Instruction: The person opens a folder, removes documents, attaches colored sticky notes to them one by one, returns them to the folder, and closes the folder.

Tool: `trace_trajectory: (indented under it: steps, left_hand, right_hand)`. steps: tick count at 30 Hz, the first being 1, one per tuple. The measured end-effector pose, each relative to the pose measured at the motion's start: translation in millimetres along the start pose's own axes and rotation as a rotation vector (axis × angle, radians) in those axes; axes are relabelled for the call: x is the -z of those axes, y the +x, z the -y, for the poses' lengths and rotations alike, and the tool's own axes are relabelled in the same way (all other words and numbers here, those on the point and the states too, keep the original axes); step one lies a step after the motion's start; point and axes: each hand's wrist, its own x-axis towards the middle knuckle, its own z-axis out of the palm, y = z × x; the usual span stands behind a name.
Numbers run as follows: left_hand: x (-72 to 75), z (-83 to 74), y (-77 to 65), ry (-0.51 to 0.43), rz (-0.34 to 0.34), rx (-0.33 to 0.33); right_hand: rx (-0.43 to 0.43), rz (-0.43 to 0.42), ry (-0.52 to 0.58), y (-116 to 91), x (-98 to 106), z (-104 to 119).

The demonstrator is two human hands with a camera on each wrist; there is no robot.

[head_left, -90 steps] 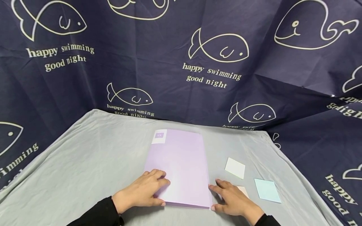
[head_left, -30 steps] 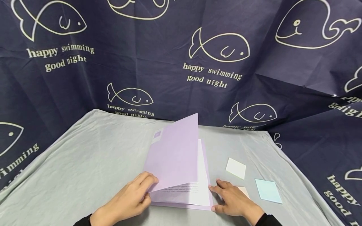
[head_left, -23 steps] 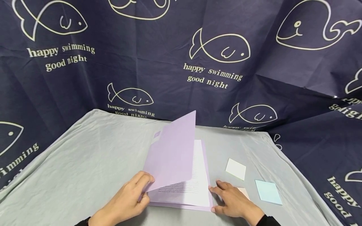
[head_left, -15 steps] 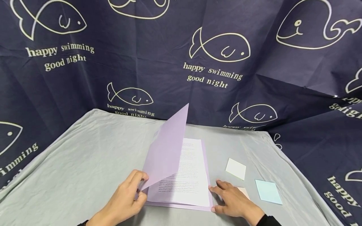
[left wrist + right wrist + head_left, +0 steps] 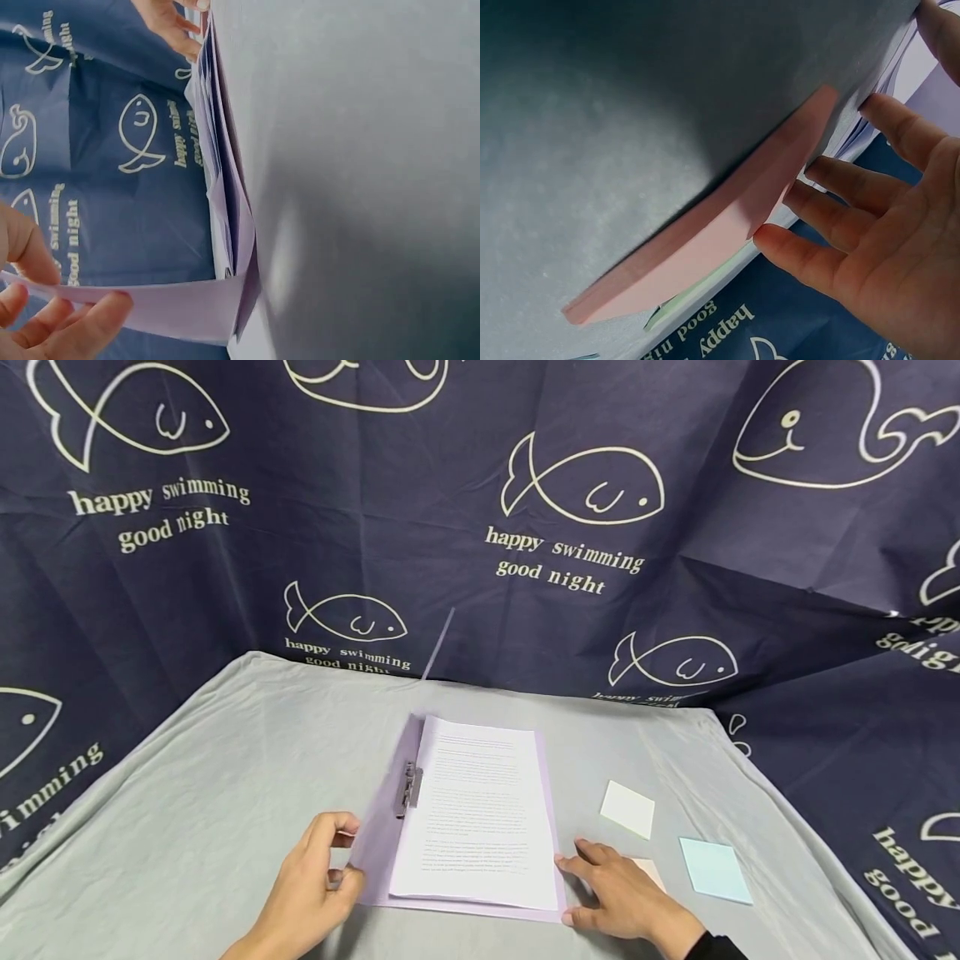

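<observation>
A lilac folder (image 5: 552, 835) lies opened on the cloth-covered table, printed sheets (image 5: 480, 810) inside it. Along its inner left side is a metal clip (image 5: 408, 789). The front cover stands raised, nearly edge-on in the head view. My left hand (image 5: 311, 872) pinches that cover near its lower corner; the left wrist view shows the cover (image 5: 180, 307) between thumb and fingers. My right hand (image 5: 622, 889) rests at the folder's lower right edge, fingers spread and touching it. Partly hidden behind this hand is a pink sticky-note pad (image 5: 705, 240).
Right of the folder lie a whitish sticky-note pad (image 5: 627, 810) and a light blue one (image 5: 715, 870). Grey cloth (image 5: 247, 777) covers the table. A dark blue curtain (image 5: 450, 527) with fish drawings hangs behind.
My left hand has lifted the folder's front cover and swung it up to the left, baring the sheets and the clip. My right hand has stayed at the right edge.
</observation>
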Motion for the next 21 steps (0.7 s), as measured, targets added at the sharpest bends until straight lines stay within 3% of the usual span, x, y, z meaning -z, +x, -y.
trace_trajectory:
  steps: [6,15,18,21]
  left_hand:
    - [8.4,4.3,-1.5,0.005,0.018,0.12]
    - [17.3,9.8,-2.7,0.095,-0.02,0.191]
    - [19.0,12.2,-3.2,0.099,-0.056,0.212]
    - [19.2,14.7,-3.0,0.099,-0.149,0.198]
  right_hand:
    - [0.002,0.001,0.028,1,-1,0]
    - [0.006,-0.005,0.024,-1,0,-1]
    - [0.01,-0.009,0.017,-1,-1,-1]
    - [0.013,-0.011,0.012,0,-1,-1]
